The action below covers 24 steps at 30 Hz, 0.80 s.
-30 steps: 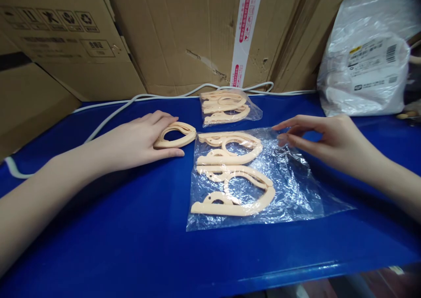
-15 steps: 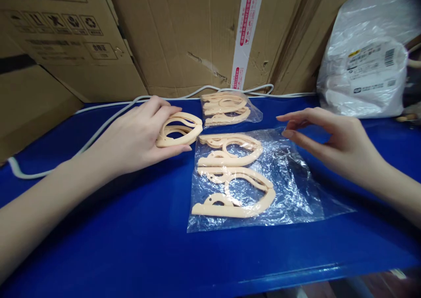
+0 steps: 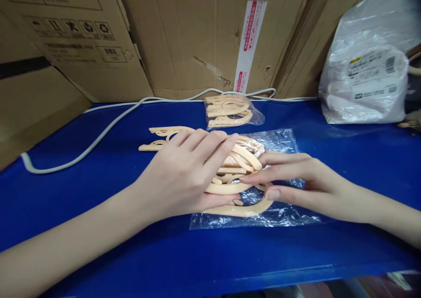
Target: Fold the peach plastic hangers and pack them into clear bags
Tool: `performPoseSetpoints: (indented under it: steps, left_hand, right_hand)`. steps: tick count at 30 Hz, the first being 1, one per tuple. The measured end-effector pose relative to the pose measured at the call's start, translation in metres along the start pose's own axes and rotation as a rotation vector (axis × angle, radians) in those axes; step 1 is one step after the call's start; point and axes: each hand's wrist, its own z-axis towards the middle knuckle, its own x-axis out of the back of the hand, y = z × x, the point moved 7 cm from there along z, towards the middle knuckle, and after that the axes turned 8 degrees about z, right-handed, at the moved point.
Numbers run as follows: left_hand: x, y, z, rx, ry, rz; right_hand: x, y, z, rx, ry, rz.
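Note:
My left hand (image 3: 184, 170) is closed over a beige folding hanger (image 3: 230, 187), above a clear plastic bag (image 3: 286, 210) that has more hangers inside. The fingers and thumb cover much of the held hanger. My right hand (image 3: 296, 175) reaches in from the right with fingers stretched and apart. Its fingertips are at the rounded end of the held hanger, and its thumb is over the bag. Another folded hanger (image 3: 153, 146) lies on the blue surface behind my left hand, partly hidden by it.
Farther back lies a second bag of hangers (image 3: 228, 110). A white cable (image 3: 112, 124) runs along the cardboard boxes (image 3: 190, 34) behind. At the back right stands a white plastic package (image 3: 365, 85) with a label. The blue tabletop (image 3: 230, 263) ends at a front edge.
My left hand has moved right, over the bag, with a hanger. A folded hanger now shows on the surface near its earlier place. My right hand has moved left and nearer.

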Motion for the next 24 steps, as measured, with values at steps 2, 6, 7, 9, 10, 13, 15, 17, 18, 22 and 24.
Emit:
performPoseSetpoints:
  steps: [2, 6, 7, 9, 10, 13, 15, 17, 18, 22, 24]
  left_hand:
    - [0.001, 0.002, 0.000, -0.007, 0.021, -0.008]
    - [-0.001, 0.001, -0.002, -0.007, 0.037, -0.036]
    - [-0.003, -0.001, -0.003, 0.002, 0.043, -0.042]
    - [-0.005, -0.007, -0.006, 0.032, 0.054, -0.065]
    - [-0.007, -0.010, -0.007, 0.053, 0.059, -0.084]
    - [-0.012, -0.018, -0.012, 0.113, 0.058, -0.144]
    - [-0.013, -0.019, -0.013, 0.132, 0.057, -0.163]
    - [-0.012, -0.017, -0.013, 0.132, 0.058, -0.182]
    - [-0.010, -0.015, -0.012, 0.128, 0.064, -0.196]
    - [-0.001, -0.006, -0.009, 0.114, 0.093, -0.240]
    - [0.002, -0.003, -0.008, 0.114, 0.099, -0.247]
  right_hand:
    - [0.005, 0.005, 0.000, -0.045, 0.053, 0.058]
    - [0.022, 0.010, -0.003, -0.071, 0.181, 0.098]
    - [0.026, 0.009, -0.005, -0.056, 0.197, 0.093]
    - [0.033, 0.008, -0.009, -0.015, 0.229, 0.078]
    - [0.037, 0.008, -0.011, -0.004, 0.253, 0.070]
    - [0.045, 0.010, -0.017, -0.028, 0.308, 0.025]
    - [0.043, 0.010, -0.017, -0.030, 0.291, -0.071]
    - [0.037, 0.007, -0.014, 0.021, 0.231, -0.210]
    - [0.032, 0.004, -0.012, 0.061, 0.196, -0.272]
    - [0.019, -0.007, -0.007, 0.212, 0.126, -0.361]
    - [0.019, -0.012, -0.008, 0.242, 0.144, -0.405]
